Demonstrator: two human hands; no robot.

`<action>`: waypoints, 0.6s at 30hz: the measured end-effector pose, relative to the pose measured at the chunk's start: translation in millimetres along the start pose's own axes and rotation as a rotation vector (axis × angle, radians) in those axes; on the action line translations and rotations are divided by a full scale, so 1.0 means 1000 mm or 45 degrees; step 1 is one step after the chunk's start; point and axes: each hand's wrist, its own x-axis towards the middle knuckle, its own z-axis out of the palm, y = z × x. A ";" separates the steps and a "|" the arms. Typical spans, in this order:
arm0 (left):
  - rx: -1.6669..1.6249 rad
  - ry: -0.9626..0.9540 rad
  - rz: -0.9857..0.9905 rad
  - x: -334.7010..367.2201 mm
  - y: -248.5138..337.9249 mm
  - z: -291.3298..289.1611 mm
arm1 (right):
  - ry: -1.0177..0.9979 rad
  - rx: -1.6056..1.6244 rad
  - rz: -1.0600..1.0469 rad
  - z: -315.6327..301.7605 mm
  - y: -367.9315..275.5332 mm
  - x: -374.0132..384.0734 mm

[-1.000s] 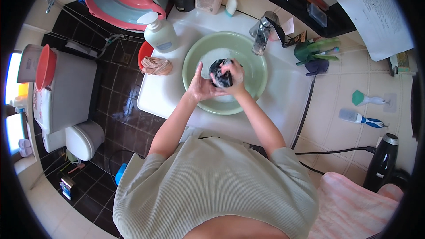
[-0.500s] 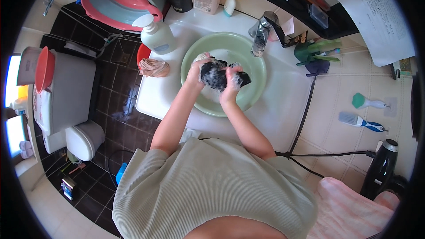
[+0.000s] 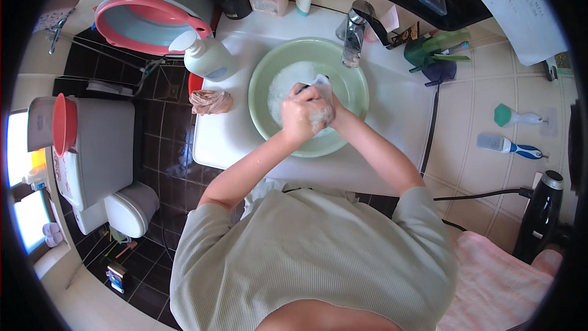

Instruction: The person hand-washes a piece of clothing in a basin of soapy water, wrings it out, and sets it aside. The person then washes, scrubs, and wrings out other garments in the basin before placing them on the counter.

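My left hand (image 3: 298,116) and my right hand (image 3: 336,114) are pressed together above a pale green basin (image 3: 263,61) that stands in the white sink. Between them is a foamy black cloth (image 3: 302,89), squeezed so tightly that only small dark patches and a whitish, sudsy end show. The left hand lies over it with its fingers curled round. My right hand closes in from the other side, most of its fingers hidden behind the left. White suds (image 3: 285,86) float on the water in the basin.
The faucet (image 3: 353,40) reaches over the basin's far right rim. At the sink's left stand a white pump bottle (image 3: 208,58) and a crumpled pinkish cloth (image 3: 211,102). A pink-rimmed tub (image 3: 104,24) is beyond them. A hair dryer (image 3: 539,214) hangs at the right.
My hands have come together from side by side, and the left now covers the black cloth, which was spread between them. The view has shifted slightly.
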 end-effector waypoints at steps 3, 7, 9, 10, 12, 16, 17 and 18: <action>0.099 0.023 0.126 -0.011 0.001 0.004 | -0.152 0.838 0.266 -0.005 -0.025 -0.004; 0.083 -0.019 0.280 -0.025 0.006 0.013 | -0.197 1.304 0.705 -0.006 -0.013 -0.012; 0.121 -0.122 0.342 -0.032 0.006 0.014 | -0.156 1.109 0.902 -0.002 -0.004 -0.010; 0.123 -0.121 0.336 -0.035 0.007 0.014 | -0.161 1.109 0.906 0.001 -0.010 -0.007; 0.133 -0.183 0.509 -0.038 0.008 0.016 | 0.056 0.778 0.911 0.006 -0.023 -0.004; 0.167 -0.286 0.664 -0.051 0.002 0.024 | 0.011 0.654 1.095 0.003 -0.035 0.001; 0.163 -0.309 0.694 -0.051 0.000 0.026 | 0.129 0.609 1.150 0.006 -0.040 0.001; 0.163 -0.308 0.690 -0.052 -0.003 0.028 | 0.126 0.607 1.153 0.007 -0.036 0.001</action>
